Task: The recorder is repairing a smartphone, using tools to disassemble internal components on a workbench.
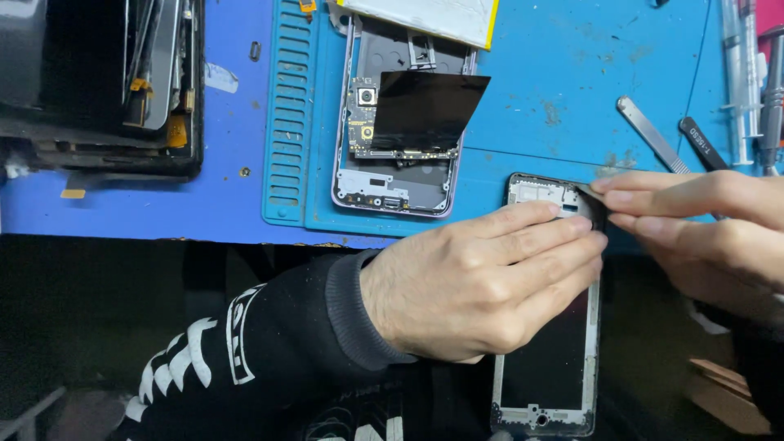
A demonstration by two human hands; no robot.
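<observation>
Nearby, an opened grey phone body point(392, 175) is lying on the blue tabletop mat point(555, 73); left hand point(474, 282) is pressing flat, right hand point(702, 220) is pinching the silver-rimmed phone frame point(545, 376).

Phone screen frame point(545, 384) at lower centre-right: tall rectangle, dark glass inside a silver-white rim, top end hidden under the hands, overhanging the bench edge. Second screen-like part, a black glossy rectangular sheet point(425, 110), lies tilted over the opened phone body on the blue mat, upper centre. White panel with yellow edge point(433, 16) at top centre, cut off by frame; no packages or signs seen.
</observation>
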